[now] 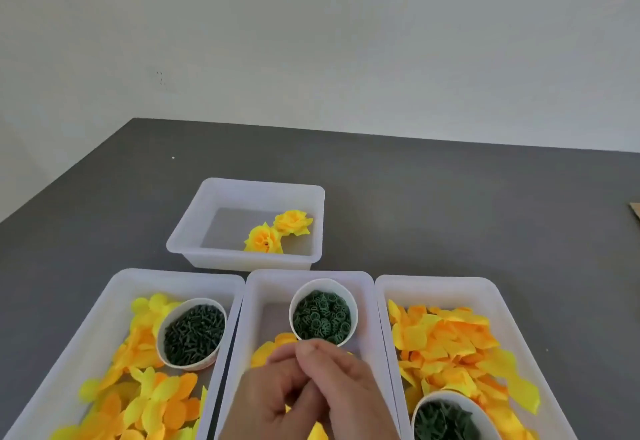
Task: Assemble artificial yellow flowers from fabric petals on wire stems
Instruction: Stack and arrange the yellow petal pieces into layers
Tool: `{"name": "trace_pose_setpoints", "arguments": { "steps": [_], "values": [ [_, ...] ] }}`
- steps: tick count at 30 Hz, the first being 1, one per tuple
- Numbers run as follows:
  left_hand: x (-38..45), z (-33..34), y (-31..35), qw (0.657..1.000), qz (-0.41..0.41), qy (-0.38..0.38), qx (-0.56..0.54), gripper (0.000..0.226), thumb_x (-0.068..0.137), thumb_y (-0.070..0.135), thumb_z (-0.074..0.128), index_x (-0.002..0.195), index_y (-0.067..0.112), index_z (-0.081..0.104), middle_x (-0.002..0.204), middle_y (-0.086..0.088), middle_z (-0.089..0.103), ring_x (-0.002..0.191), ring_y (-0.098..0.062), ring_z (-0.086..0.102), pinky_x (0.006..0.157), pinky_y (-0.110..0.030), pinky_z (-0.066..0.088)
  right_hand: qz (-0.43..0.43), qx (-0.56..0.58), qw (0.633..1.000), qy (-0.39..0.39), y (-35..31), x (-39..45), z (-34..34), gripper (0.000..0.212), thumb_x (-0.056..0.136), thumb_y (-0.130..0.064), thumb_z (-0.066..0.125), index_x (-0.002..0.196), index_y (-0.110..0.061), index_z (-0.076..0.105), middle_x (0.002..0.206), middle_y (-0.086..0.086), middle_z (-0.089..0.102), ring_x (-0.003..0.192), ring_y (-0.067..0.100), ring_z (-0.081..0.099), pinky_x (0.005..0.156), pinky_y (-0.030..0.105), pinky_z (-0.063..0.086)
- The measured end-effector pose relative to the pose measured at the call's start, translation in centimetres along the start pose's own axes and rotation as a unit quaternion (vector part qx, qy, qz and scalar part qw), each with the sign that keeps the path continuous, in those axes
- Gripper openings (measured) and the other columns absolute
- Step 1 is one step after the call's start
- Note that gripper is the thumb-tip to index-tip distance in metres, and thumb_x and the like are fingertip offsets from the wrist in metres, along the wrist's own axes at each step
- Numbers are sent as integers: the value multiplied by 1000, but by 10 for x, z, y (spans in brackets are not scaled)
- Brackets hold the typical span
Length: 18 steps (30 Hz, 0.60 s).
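My left hand point(268, 400) and my right hand point(341, 384) meet over the middle tray point(311, 275), fingers curled together round a yellow fabric piece point(318, 432) that is mostly hidden. More yellow petals point(277, 342) lie in the tray just beyond my fingers. A cup of green round discs point(322, 316) stands at the tray's far end. Two finished yellow flowers point(277, 232) lie in the far tray point(242, 185).
The left tray point(173, 275) holds yellow and orange petals point(156, 398) and a cup of dark green stem pieces point(192, 334). In the right tray point(433, 282) are more petals point(450, 342) and another cup of green pieces point(443, 419). Dark tabletop point(450, 197) runs to a pale wall.
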<state>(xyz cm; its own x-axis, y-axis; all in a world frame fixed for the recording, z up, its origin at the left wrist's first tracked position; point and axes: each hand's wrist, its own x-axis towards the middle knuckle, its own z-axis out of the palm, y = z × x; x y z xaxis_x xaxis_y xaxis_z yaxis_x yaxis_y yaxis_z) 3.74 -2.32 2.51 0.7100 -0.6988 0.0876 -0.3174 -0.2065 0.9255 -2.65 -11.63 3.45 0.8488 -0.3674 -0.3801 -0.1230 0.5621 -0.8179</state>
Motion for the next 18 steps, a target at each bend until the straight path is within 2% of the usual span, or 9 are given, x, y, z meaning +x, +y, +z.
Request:
{"name": "trace_pose_setpoints", "arguments": {
  "steps": [2,4,5,7,9,12,15,18],
  "values": [
    [21,1,1,999,19,-32,-29,18,73,34,57,62,37,71,59,-1,67,57,-13,62,54,-26,48,-47,-44,998,4,-1,19,-1,22,83,-17,59,70,-11,75,70,11,64,68,22,57,63,29,45],
    [28,6,-10,996,40,-26,-72,24,78,26,55,62,35,72,57,1,67,55,-7,61,53,-19,45,-83,-97,992,4,-1,31,-3,24,76,-28,56,77,-14,75,75,6,67,74,17,60,67,27,46],
    [31,9,-15,994,66,-28,-84,25,81,21,55,65,27,72,58,1,67,56,-5,62,53,-16,46,-102,-109,989,-11,0,35,-5,26,75,-31,55,79,-14,75,77,5,68,76,15,61,68,26,47],
    [43,12,-23,993,85,-16,-79,21,87,11,57,71,10,70,58,0,67,55,-6,62,53,-17,48,-132,-124,983,-25,-1,47,-10,24,77,-30,55,75,-16,74,73,2,67,71,12,60,61,22,47],
    [53,12,-29,993,112,0,-44,20,84,14,56,76,0,67,59,-5,66,55,-11,60,56,-24,51,-162,-148,975,-36,0,55,-13,22,83,-25,56,67,-19,71,66,-1,63,65,11,57,56,21,43],
    [56,10,-30,989,149,-7,-23,27,81,17,52,83,-5,67,60,-5,65,57,-6,60,58,-20,51,-189,-143,971,-20,3,63,-15,38,91,-20,54,55,-18,64,54,-2,52,53,10,47,49,21,38],
    [56,2,-24,984,174,-19,36,18,87,0,53,80,-6,68,60,0,65,56,-5,61,58,-15,50,-211,-146,966,-18,-1,61,-9,39,92,-18,52,53,-16,56,45,-4,43,40,8,39,43,19,34],
    [57,-4,-17,978,188,-21,90,20,85,-2,51,73,0,68,63,-2,67,58,-10,63,60,-17,51,-244,-165,955,-18,-4,57,-5,39,93,-19,51,54,-14,54,46,1,43,40,11,40,46,26,31]
  ]
}}
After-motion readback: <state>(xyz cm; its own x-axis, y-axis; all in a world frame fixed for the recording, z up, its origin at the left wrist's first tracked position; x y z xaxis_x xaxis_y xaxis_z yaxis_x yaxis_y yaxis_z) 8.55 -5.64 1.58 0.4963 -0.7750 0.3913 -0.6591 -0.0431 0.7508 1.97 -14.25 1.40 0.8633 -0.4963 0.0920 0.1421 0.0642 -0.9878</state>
